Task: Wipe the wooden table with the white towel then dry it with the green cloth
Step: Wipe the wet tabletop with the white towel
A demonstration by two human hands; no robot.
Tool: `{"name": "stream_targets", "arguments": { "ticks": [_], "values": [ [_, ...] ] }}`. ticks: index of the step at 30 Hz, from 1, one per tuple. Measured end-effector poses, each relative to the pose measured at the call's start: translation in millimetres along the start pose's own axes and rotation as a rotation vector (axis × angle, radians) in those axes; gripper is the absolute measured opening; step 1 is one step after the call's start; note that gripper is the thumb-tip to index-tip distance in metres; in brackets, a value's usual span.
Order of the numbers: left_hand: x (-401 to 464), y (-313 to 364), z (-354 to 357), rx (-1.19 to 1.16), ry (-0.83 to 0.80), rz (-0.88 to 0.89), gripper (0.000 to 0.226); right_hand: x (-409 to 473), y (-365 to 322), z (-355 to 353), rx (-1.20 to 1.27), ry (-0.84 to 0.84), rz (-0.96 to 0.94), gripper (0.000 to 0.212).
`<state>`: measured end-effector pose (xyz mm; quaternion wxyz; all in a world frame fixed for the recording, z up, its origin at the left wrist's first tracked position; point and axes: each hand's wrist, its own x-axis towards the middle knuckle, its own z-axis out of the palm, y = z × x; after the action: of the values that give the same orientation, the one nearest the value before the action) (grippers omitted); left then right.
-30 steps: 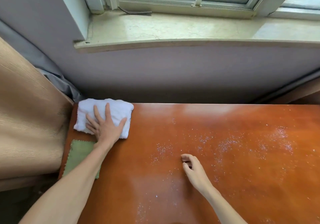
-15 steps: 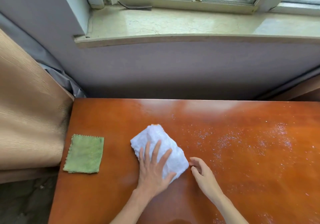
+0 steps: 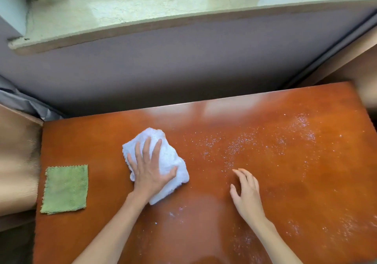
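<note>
Under our hands is the wooden table (image 3: pixel 265 182). Our left hand (image 3: pixel 150 170) presses flat on the white towel (image 3: pixel 163 159). White specks (image 3: pixel 234 147) lie to its right. Our right hand (image 3: pixel 245 192), fingers loose, holds nothing. The green cloth (image 3: pixel 65 189) waits left of the towel.
</note>
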<state>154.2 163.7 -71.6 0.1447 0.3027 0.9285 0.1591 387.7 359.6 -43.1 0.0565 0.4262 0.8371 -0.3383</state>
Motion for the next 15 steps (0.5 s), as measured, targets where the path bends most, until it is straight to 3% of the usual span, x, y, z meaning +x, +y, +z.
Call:
{"name": "stream_targets", "arguments": {
  "ticks": [7,11,15],
  "values": [
    [107.7,21.9,-26.7,0.068,-0.154,0.044,0.101,24.0,18.1,-15.9,-0.321,-0.187,-0.046,0.078],
    [113.1,59.5,-20.4,0.137,-0.159,-0.044,0.092,25.5,25.5,-16.1,-0.346,-0.217,-0.080,0.089],
    [96.4,91.2,-1.9,0.196,-0.147,0.059,0.089,28.1,32.8,-18.0,-0.342,-0.243,-0.130,0.094]
  ]
}}
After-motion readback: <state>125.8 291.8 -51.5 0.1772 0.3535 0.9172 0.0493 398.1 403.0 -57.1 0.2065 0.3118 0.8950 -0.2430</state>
